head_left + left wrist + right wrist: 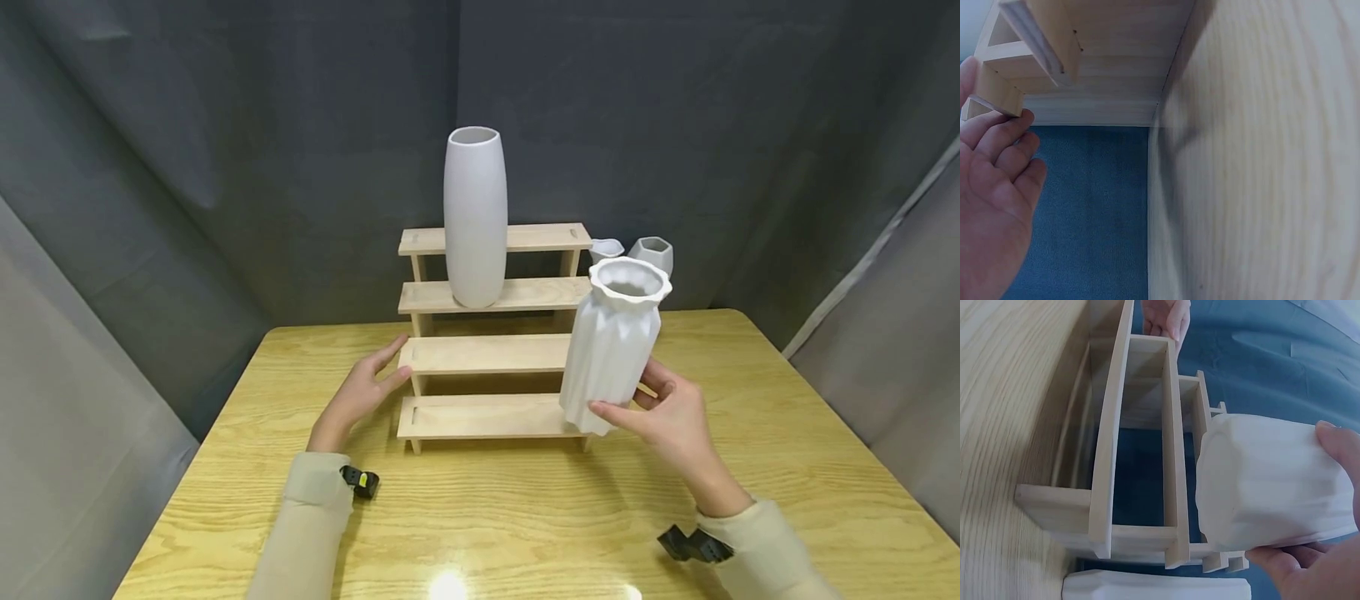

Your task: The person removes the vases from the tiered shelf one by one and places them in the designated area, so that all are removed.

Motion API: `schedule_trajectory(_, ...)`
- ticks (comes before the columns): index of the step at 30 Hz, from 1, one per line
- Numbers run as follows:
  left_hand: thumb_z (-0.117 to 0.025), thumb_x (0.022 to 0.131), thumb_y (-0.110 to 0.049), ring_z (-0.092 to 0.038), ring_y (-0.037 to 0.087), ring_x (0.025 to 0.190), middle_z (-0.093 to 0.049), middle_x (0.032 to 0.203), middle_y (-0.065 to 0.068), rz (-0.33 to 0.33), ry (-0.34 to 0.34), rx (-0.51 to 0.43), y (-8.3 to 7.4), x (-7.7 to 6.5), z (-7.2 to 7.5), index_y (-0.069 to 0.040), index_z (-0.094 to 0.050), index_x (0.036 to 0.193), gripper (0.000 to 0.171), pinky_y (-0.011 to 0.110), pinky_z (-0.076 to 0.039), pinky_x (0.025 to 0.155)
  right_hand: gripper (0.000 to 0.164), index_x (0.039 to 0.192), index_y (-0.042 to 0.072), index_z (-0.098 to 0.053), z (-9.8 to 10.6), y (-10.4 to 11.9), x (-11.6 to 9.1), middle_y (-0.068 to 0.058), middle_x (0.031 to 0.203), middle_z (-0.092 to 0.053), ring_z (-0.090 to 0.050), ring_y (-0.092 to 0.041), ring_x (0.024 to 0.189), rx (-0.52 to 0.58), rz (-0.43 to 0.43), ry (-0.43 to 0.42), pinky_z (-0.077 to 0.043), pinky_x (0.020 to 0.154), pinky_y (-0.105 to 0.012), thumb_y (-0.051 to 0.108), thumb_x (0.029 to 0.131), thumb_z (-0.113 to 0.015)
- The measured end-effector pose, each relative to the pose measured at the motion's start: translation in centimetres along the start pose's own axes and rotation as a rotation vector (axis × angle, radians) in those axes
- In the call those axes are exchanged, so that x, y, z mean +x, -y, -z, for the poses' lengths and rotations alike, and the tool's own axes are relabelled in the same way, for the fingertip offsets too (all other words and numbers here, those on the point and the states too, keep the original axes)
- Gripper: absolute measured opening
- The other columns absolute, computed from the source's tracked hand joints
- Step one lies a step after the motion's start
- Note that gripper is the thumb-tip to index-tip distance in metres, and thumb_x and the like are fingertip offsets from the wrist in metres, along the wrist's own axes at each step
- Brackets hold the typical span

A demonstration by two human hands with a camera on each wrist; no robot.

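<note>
A white pleated vase (615,350) with a scalloped rim is held by my right hand (671,417), thumb on its near side and fingers round its right side. It tilts slightly in front of the right end of a stepped wooden display stand (491,417). In the right wrist view the vase's base (1222,487) faces the stand. My left hand (363,387) grips the left end of the stand's second step from the bottom, its thumb at the front edge and fingers further back. A tall smooth white vase (476,217) stands upright on the stand's upper part.
Two more white vases, one with a wavy rim (606,248) and one with an angular rim (654,252), stand behind the stand's right side, partly hidden. The wooden table (480,517) carries everything. Dark grey curtain (300,167) hangs close behind and at the sides.
</note>
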State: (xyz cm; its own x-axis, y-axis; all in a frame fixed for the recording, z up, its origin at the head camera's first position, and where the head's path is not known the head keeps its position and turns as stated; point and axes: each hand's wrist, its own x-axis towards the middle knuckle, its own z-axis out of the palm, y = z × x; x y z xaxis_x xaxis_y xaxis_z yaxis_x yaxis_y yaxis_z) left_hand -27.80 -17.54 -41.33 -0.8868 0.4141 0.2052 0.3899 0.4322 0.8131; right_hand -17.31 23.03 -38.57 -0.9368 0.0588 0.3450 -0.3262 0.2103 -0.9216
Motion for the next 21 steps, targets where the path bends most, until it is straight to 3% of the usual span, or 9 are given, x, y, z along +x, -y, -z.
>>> schedule_trajectory(6,-0.055,0.103,-0.017,-0.023,0.039,0.144,-0.026,0.158,0.018,0.001,0.004,0.002,-0.2,0.0,0.0,-0.003,-0.029,0.154,0.059,0.053,-0.02,0.117,0.066,0.13,-0.006,-0.058,0.7,-0.1,0.2,-0.012,0.119,-0.067,-0.069,-0.014,0.098,-0.026,0.006,-0.026,-0.057,0.077,-0.028,0.0,0.071,-0.088)
schedule_trajectory(21,-0.055,0.103,-0.017,-0.023,0.038,0.145,-0.026,0.158,0.018,-0.004,0.009,0.005,-0.2,0.1,-0.1,-0.002,-0.029,0.154,0.059,0.053,-0.02,0.117,0.069,0.134,-0.005,-0.057,2.5,-0.9,1.1,-0.005,0.115,-0.067,-0.069,-0.011,0.095,-0.03,-0.009,-0.102,-0.057,0.075,-0.026,0.0,0.072,-0.088)
